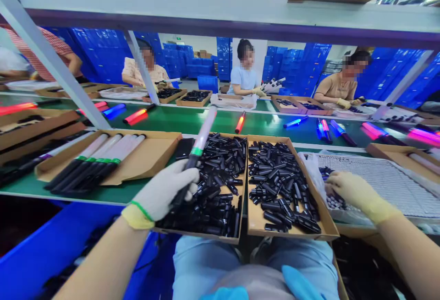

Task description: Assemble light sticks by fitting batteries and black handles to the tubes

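My left hand, in a white glove with a green-edged cuff, is closed around the black handle of a light stick. Its translucent unlit tube points up and away, with a green ring above the handle. My right hand, in a pale yellow glove, reaches down into a plastic-lined tray. Its fingers are curled at a pile of small dark and purplish cylinders; what they pinch is hidden. Between my hands stand a left cardboard tray and a right cardboard tray, both full of short black plastic parts.
Several unlit light sticks lie in a box at left. A green conveyor belt crosses ahead with glowing red, blue and pink sticks. Co-workers sit beyond it. A white shelf spans overhead. Blue bins hold black parts below left.
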### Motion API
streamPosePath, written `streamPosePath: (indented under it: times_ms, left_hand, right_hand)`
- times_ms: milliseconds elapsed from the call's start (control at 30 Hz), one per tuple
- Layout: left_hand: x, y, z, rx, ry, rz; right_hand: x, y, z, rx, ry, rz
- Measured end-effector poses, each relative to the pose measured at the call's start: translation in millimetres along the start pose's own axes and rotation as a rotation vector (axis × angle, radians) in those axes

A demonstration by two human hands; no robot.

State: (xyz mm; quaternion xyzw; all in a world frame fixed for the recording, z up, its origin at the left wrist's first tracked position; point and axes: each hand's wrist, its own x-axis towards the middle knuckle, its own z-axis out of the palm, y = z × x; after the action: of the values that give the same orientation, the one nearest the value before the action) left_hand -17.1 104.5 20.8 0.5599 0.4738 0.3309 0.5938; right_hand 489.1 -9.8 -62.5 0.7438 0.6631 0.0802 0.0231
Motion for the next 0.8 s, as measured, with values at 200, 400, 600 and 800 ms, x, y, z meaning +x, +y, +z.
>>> streamPosePath:
  times_ms: [200, 400, 600, 800]
  left_hand:
    - [-26, -13, 113.9, -0.660, -0.161, -0.130]
    - [-27, -27, 172.0, -1.025, -0.302, -0.424]
    - [-39, -27, 212.0, -1.101, -0.287, -0.587]
    - [-48, -33, 227.3, -1.181, -0.234, -0.574]
  right_hand:
    - [34, 0, 6, -0.030, -0.143, -0.042]
    - [0, -19, -32, 0.098, 0.125, -0.055]
    - [-86, -120, -74, 0.696, 0.574, -0.368]
    - [-93, -167, -75, 0.598, 0.660, -0.545]
